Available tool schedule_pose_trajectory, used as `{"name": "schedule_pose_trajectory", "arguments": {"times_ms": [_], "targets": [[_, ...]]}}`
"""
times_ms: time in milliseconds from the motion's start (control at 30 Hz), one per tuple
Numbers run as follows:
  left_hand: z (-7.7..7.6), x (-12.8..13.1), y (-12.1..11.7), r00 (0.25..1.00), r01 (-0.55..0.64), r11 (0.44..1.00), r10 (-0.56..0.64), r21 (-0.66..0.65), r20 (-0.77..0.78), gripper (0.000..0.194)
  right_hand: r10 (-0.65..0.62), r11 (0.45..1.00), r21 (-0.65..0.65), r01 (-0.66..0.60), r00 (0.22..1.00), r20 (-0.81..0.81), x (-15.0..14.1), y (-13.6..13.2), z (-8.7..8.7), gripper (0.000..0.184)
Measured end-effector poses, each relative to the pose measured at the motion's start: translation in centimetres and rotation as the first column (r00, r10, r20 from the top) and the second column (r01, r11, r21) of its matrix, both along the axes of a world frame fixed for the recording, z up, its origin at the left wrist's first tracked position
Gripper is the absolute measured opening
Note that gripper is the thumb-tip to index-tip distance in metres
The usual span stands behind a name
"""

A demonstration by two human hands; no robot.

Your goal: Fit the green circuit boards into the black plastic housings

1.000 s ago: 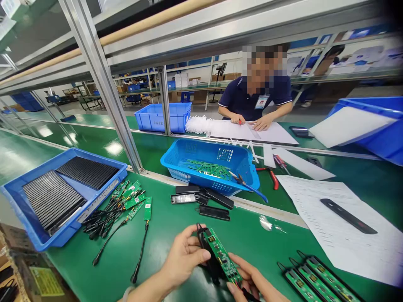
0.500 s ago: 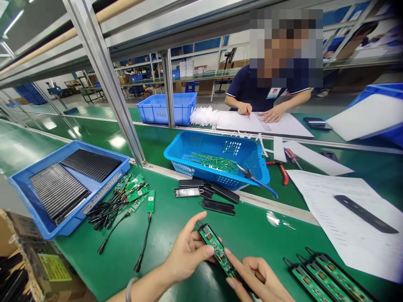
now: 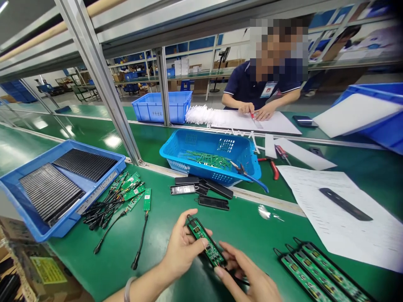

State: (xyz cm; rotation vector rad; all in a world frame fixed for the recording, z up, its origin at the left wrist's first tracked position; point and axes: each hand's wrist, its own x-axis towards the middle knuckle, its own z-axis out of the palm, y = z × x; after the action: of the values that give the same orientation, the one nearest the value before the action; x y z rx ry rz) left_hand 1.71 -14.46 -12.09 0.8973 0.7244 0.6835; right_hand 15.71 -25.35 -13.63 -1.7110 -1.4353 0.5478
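My left hand (image 3: 185, 243) is closed around a black plastic case with a green circuit board (image 3: 206, 243) seated in it, thumb pressed on the board's middle. A small digit display and a wire loop show at the case's far end. At the near end, my right hand (image 3: 247, 272) grips the same case between thumb and fingers, where red wires and a black cable come out. On the bench to the left lies a pile of circuit boards with black cables (image 3: 119, 197). Several black cases (image 3: 214, 202) lie beyond my hands.
At right rest several cases with boards fitted (image 3: 317, 268), below printed sheets (image 3: 315, 209) bearing a black strip. A blue basket (image 3: 176, 161) holds green strips and pliers. A blue tray (image 3: 40, 230) of black parts stands left. Opposite, a co-worker (image 3: 236, 84) cuts white sheet.
The case with its board has shifted slightly left in view, along with the whole scene. My right forefinger has lifted off the board, and my right hand now sits at the cable end.
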Motion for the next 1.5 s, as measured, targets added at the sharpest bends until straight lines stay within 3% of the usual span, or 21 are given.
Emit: {"name": "schedule_pose_trajectory", "arguments": {"times_ms": [67, 200, 400, 567, 667, 900, 1033, 1233, 1500], "targets": [[0.2, 0.0, -0.1, 1.000, 0.012, 1.000, -0.012, 0.001, 0.009, 0.085, 0.022, 0.994, -0.107, -0.026, 0.999, -0.042, -0.2, 0.2, 0.1, 0.025], [0.2, -0.1, -0.6, 1.000, 0.013, 1.000, -0.013, 0.023, 0.009, 0.086, 0.005, 0.985, -0.170, -0.017, 0.998, -0.066, -0.9, 0.5, -0.1, 0.036], [0.3, -0.1, -0.9, 0.999, -0.041, 0.996, 0.044, 0.074, -0.032, 0.088, -0.012, 0.998, -0.063, 0.012, 1.000, 0.009, -1.4, 0.4, -0.5, 0.031], [0.5, -0.3, 0.0, 0.989, -0.146, 0.987, 0.148, 0.059, -0.026, 0.068, -0.028, 0.980, 0.198, -0.020, 0.970, 0.241, -0.3, 0.1, -0.7, 0.025], [0.3, -0.4, 0.0, 0.991, -0.137, 0.990, 0.137, 0.046, -0.002, 0.065, -0.047, 0.966, 0.259, -0.024, 0.963, 0.264, -0.2, 0.0, -0.6, 0.018], [0.1, -0.4, -0.5, 0.996, -0.088, 0.995, 0.087, 0.048, 0.037, 0.064, -0.074, 0.972, 0.230, 0.046, 0.991, 0.114, -0.7, 0.0, -0.3, 0.023], [0.3, -0.5, -0.4, 0.994, -0.096, 0.994, 0.093, 0.052, 0.056, 0.063, -0.091, 0.992, 0.073, 0.102, 0.986, -0.138, -1.2, 0.1, -0.3, 0.031], [0.2, -0.5, -0.7, 0.991, -0.120, 0.990, 0.114, 0.079, 0.073, 0.058, -0.178, 0.977, -0.184, 0.105, 0.876, -0.448, -2.1, 0.2, -0.4, 0.043], [0.4, -0.5, -0.7, 0.991, -0.124, 0.986, 0.118, 0.110, 0.058, 0.055, -0.183, 0.969, -0.237, 0.067, 0.840, -0.510, -2.0, 0.2, -0.5, 0.046]]}}
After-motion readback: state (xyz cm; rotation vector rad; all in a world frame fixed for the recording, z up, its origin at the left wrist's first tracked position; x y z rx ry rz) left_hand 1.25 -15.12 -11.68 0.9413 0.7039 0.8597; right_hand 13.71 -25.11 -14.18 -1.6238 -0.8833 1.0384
